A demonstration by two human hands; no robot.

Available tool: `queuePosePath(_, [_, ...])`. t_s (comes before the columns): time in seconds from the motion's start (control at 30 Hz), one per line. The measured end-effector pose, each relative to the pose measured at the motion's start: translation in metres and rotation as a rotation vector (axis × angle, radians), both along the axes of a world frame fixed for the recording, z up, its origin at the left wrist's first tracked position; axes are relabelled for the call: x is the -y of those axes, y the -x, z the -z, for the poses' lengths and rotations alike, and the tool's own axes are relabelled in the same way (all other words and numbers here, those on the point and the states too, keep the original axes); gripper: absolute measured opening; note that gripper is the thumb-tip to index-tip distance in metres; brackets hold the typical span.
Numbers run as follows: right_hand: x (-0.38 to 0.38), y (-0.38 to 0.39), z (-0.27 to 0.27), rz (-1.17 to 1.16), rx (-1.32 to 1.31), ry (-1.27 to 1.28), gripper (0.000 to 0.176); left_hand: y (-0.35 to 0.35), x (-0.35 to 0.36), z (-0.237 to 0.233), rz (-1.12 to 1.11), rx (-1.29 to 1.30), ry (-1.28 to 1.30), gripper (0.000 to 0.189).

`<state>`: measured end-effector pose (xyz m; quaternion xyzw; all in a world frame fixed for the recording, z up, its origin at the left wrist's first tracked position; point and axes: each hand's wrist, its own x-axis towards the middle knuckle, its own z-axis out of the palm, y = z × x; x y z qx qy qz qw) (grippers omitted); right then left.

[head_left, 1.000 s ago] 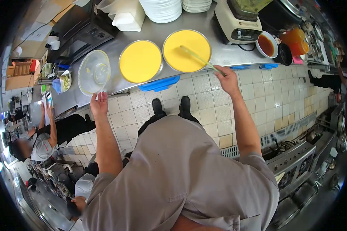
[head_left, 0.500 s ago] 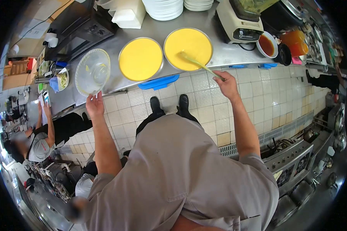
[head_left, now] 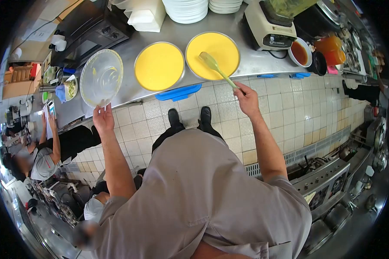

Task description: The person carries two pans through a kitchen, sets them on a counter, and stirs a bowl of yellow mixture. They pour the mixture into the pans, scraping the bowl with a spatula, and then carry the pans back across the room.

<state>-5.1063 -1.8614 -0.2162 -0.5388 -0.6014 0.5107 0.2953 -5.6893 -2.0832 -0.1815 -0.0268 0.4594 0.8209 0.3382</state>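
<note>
My left hand [head_left: 103,119] grips the near rim of a translucent plastic bowl [head_left: 100,80] with yellow smears inside. In my right hand [head_left: 247,100] is the handle of a pale green spatula [head_left: 216,67], its blade over the yellow filling of the right round pan [head_left: 214,45]. A second round pan with smooth yellow filling [head_left: 159,67] sits between the bowl and the right pan, apart from both hands.
On the steel counter [head_left: 250,64] are white containers [head_left: 146,18], plate stacks [head_left: 186,9], a blender [head_left: 270,30], a bowl of red sauce [head_left: 300,52] and a black oven [head_left: 95,39]. A co-worker [head_left: 47,151] stands at the left; another person [head_left: 363,91] is far right.
My right hand has moved left and slightly nearer to me, and the spatula blade shows more clearly above the filling. The bowl in my left hand has shifted a little left and tilted.
</note>
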Motion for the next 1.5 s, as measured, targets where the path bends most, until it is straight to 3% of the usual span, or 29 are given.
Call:
queuePosePath(0.2, [0.003, 0.011, 0.014, -0.016, -0.106, 0.019, 0.032, -0.015, -0.007, -0.027, 0.009, -0.068, 0.027, 0.042])
queuePosePath(0.3, [-0.003, -0.002, 0.013, -0.016, -0.003, 0.012, 0.032, -0.018, -0.008, -0.040, 0.003, -0.081, 0.038, 0.044])
queuePosePath(0.5, [-0.024, -0.036, 0.013, 0.201, -0.080, 0.096, 0.033, -0.028, -0.005, -0.055, 0.083, -0.069, 0.061, 0.047])
queuePosePath(0.63, [-0.033, -0.052, 0.003, 0.230, -0.193, 0.099, 0.034, -0.041, -0.009, -0.041, 0.235, -0.126, 0.015, 0.043])
queuePosePath(0.73, [-0.033, -0.049, -0.012, 0.201, -0.150, 0.080, 0.035, -0.079, -0.033, -0.057, 0.377, -0.178, -0.006, 0.039])
queuePosePath(0.83, [-0.020, -0.025, -0.056, 0.104, -0.235, 0.119, 0.037, -0.125, -0.056, -0.071, 0.503, -0.171, -0.040, 0.037])
queuePosePath(0.93, [-0.004, 0.011, -0.092, -0.024, -0.412, 0.210, 0.047, -0.167, -0.080, -0.055, 0.575, -0.226, -0.086, 0.029])
queuePosePath(1.0, [0.008, 0.030, -0.108, -0.181, -0.519, 0.180, 0.051, -0.194, -0.099, -0.050, 0.542, -0.233, 0.116, 0.032])
queuePosePath(1.03, [0.018, 0.037, -0.156, -0.284, -0.446, 0.221, 0.055, -0.206, -0.100, -0.050, 0.549, -0.170, 0.093, 0.024])
queuePosePath(1.07, [0.016, 0.039, -0.145, -0.470, -0.627, 0.172, 0.064, -0.216, -0.120, -0.059, 0.561, -0.112, 0.058, 0.017])
queuePosePath(1.1, [0.023, 0.041, -0.167, -0.578, -0.706, 0.176, 0.074, -0.245, -0.131, -0.114, 0.546, -0.079, 0.110, 0.019])
queuePosePath(1.13, [0.029, 0.038, -0.198, -0.663, -0.742, 0.216, 0.077, -0.247, -0.137, -0.119, 0.590, -0.116, 0.120, 0.026])
queuePosePath(1.23, [0.030, 0.003, -0.241, -0.889, -0.656, 0.165, 0.074, -0.245, -0.155, -0.157, 0.745, -0.115, 0.120, 0.031])
queuePosePath(1.37, [0.031, -0.058, -0.258, -0.787, -0.769, 0.080, 0.069, -0.243, -0.193, -0.242, 0.875, -0.231, 0.171, 0.037])
queuePosePath(1.5, [0.034, -0.089, -0.255, -0.484, -0.860, -0.047, 0.052, -0.245, -0.268, -0.354, 0.965, -0.526, 0.011, 0.040])
